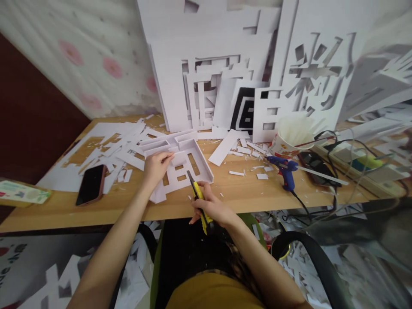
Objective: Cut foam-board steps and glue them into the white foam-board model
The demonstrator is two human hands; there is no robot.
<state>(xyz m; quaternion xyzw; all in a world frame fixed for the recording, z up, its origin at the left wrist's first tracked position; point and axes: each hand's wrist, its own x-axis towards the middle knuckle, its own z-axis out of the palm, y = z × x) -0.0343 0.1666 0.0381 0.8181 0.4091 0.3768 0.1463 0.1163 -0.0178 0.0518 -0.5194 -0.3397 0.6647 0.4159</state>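
Scraps (135,161) and a smartphone (92,184) lay left of the cut-out panel (202,165), a glue gun (286,169) right; over the panel the left hand (157,166) pinched a white piece (179,159), the right hand (210,204) clasping a utility knife (197,192)

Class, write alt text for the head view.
A person's right hand holds a yellow knife; the left hand pinches a small white piece at a white frame on a wooden table. White scraps, a phone and a blue glue gun lie nearby.

Soft, fairly even light with faint shadows; dimmer below the desk (244,197); stretched, blurred right edge.
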